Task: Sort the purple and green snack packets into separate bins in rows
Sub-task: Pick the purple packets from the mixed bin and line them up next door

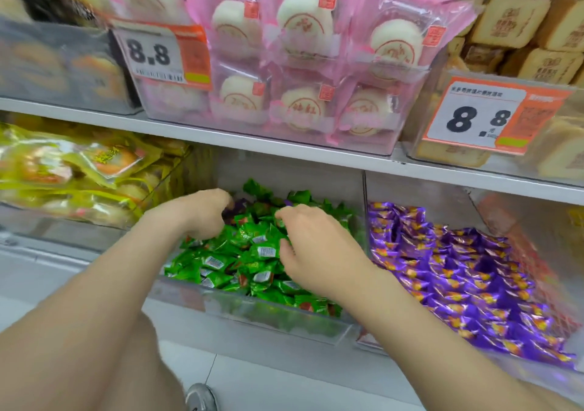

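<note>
My L hand [205,213] is curled round a stray shiny purple foil packet [235,204], R hand [313,249] grip unclear among green foil packets [240,252], so I'd lift w/o snagging greens.

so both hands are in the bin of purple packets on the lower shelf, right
No: the left hand and right hand are in the bin of green packets on the lower shelf; the head view shows purple packets in the next bin.
</note>
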